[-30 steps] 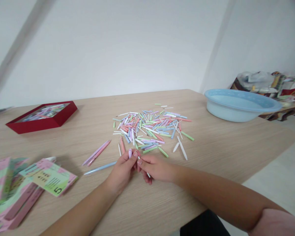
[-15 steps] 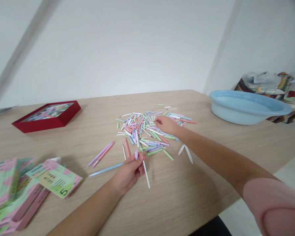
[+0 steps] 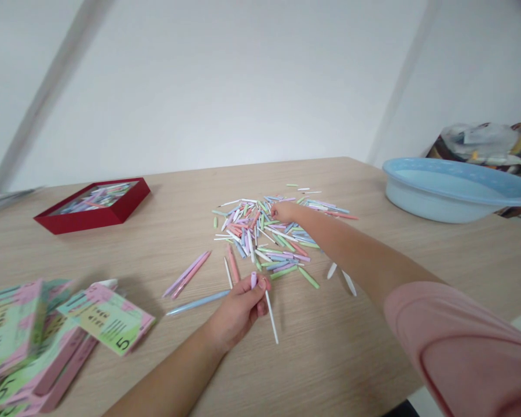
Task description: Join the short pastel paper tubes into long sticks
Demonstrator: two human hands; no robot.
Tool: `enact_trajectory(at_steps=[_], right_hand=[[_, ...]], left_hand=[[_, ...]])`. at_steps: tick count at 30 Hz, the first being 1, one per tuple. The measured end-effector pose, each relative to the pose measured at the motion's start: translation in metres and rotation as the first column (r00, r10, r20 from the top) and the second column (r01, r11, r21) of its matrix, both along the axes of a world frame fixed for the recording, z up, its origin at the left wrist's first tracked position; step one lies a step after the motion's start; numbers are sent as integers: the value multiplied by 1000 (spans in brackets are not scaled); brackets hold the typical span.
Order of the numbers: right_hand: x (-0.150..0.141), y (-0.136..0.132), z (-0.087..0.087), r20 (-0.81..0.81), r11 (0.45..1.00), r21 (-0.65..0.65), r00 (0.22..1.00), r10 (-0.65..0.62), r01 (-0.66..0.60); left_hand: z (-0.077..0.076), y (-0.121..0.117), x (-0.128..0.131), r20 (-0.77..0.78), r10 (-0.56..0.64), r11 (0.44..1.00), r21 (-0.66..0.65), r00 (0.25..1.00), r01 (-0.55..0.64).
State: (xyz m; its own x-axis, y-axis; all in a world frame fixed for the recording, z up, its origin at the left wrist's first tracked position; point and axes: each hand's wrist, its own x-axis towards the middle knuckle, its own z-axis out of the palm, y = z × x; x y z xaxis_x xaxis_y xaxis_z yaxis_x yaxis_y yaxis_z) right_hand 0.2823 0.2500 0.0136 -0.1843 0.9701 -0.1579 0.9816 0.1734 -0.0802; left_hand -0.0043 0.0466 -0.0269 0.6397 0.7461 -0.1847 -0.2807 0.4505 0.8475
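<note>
My left hand (image 3: 245,301) is closed near the front of the table. A lilac pen part (image 3: 253,280) and a thin white pen refill (image 3: 272,318) stick out of its grip, the refill slanting down. Among the far part of a loose heap of pastel pen parts (image 3: 282,256) is my right hand (image 3: 283,212), its fingers pinched together. Whatever those fingertips hold, if anything, is too small to make out. Beside my left hand lie a blue pen (image 3: 197,303), a pink pen part (image 3: 233,262) and a white refill (image 3: 228,272).
Pink and lilac pens (image 3: 191,274) lie to the left. A red box (image 3: 91,219) with more pen parts stands at the back left, printed pen packs (image 3: 108,318) at the front left. A blue basin (image 3: 443,200) stands on the right; white pieces (image 3: 349,282) lie under my right forearm.
The view has shifted slightly, so the table things appear further right. My right hand has moved slightly left and farther over the heap. My left hand keeps its hold.
</note>
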Motion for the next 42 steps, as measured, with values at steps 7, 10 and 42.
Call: enact_trajectory(at_steps=[7,10,42], right_hand=[[0,9,11,51,998,-59,999,-10,13],[2,9,12,66,1000,-20,998,-23,24],[8,31,-6,146,999,19,989,24,-27]], left_hand=[[-3,-1,0,-8,-28,999,24,1000,28],[-3,-1,0,1,-30,999,20,1000,30],[-7,-1,2,-68,-55,994,90,996,61]])
